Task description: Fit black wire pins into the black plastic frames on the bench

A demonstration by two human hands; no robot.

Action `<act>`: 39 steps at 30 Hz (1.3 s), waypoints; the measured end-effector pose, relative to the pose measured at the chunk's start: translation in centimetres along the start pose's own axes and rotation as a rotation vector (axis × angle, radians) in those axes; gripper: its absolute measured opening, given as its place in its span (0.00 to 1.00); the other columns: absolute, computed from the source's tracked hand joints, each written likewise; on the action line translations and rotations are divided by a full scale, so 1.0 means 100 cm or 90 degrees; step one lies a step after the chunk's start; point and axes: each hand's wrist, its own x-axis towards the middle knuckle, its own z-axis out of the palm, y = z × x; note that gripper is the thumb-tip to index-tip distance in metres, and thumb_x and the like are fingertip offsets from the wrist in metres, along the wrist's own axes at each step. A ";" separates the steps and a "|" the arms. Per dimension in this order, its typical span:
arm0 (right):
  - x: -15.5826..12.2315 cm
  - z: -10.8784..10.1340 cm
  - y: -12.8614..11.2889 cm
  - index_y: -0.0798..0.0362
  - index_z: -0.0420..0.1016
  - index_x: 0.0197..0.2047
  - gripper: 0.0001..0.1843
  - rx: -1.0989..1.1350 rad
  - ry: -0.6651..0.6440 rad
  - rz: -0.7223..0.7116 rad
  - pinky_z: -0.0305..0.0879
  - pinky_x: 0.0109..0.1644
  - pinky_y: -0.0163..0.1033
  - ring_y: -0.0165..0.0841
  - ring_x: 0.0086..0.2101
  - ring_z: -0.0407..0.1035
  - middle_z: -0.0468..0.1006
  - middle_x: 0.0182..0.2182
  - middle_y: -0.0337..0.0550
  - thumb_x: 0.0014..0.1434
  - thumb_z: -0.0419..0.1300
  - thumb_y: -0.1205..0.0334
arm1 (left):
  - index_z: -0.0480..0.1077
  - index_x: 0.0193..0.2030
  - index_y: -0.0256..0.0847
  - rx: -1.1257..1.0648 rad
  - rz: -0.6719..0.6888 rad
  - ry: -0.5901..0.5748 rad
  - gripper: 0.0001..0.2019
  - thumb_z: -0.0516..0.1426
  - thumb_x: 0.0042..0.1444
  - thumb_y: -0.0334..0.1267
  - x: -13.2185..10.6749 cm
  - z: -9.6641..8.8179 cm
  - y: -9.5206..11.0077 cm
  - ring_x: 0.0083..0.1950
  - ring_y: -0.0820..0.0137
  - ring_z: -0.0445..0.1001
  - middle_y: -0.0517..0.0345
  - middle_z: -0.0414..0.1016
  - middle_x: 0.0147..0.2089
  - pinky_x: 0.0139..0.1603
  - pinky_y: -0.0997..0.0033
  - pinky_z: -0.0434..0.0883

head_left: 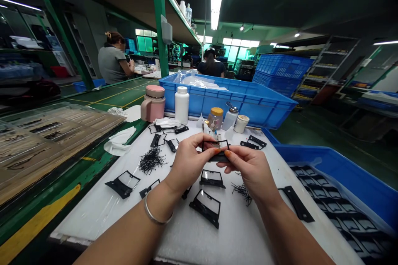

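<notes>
Both hands hold one black plastic frame (220,157) up over the white work surface. My left hand (192,155) pinches its left side between thumb and fingers. On its right side, my right hand (251,167) grips it the same way, thumb on top. Below them lie more black frames with windows, such as one frame (207,209) near the front and another frame (123,184) to the left. A pile of short black strips (152,160) sits left of my left hand. A smaller pile of strips (244,192) is partly hidden by my right hand.
Behind the hands stand a pink mug (154,105), a white bottle (182,105), a yellow-lidded jar (216,116) and a pump bottle (230,118). A blue crate (255,105) borders the back. At right, another blue bin (348,169) holds rows of frames. Two people sit farther off.
</notes>
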 end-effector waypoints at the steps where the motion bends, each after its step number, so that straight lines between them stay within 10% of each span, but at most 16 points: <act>1: 0.000 0.000 0.001 0.54 0.81 0.41 0.11 -0.001 0.002 -0.001 0.71 0.29 0.29 0.33 0.32 0.77 0.82 0.33 0.46 0.61 0.62 0.56 | 0.74 0.39 0.35 -0.001 -0.002 -0.002 0.05 0.62 0.55 0.32 0.000 0.000 0.000 0.35 0.73 0.69 0.58 0.72 0.32 0.35 0.79 0.70; 18: 0.008 -0.008 0.013 0.54 0.81 0.41 0.18 0.021 0.022 0.112 0.72 0.29 0.28 0.36 0.33 0.77 0.81 0.36 0.49 0.50 0.70 0.52 | 0.74 0.40 0.34 0.049 0.024 0.010 0.08 0.64 0.53 0.31 0.004 0.000 -0.006 0.36 0.74 0.71 0.56 0.74 0.35 0.35 0.79 0.68; 25: 0.010 -0.016 0.021 0.54 0.82 0.40 0.22 0.035 0.108 0.151 0.72 0.27 0.28 0.37 0.32 0.78 0.81 0.36 0.47 0.42 0.74 0.53 | 0.72 0.43 0.35 0.205 0.115 0.128 0.09 0.60 0.59 0.37 0.015 -0.056 0.024 0.43 0.71 0.73 0.53 0.75 0.42 0.43 0.77 0.69; 31: 0.008 -0.009 0.016 0.52 0.81 0.42 0.18 -0.029 0.024 0.153 0.72 0.29 0.28 0.35 0.33 0.77 0.81 0.38 0.46 0.51 0.69 0.52 | 0.77 0.34 0.40 0.808 -0.143 -0.122 0.03 0.61 0.55 0.32 0.014 -0.103 0.021 0.40 0.66 0.74 0.56 0.77 0.35 0.40 0.73 0.68; 39: 0.009 -0.007 0.019 0.54 0.80 0.43 0.18 -0.074 -0.015 0.131 0.71 0.28 0.31 0.36 0.33 0.77 0.81 0.38 0.48 0.54 0.66 0.51 | 0.74 0.41 0.32 0.958 -0.268 -0.242 0.07 0.61 0.56 0.32 0.018 -0.099 -0.013 0.43 0.64 0.74 0.50 0.75 0.40 0.47 0.63 0.72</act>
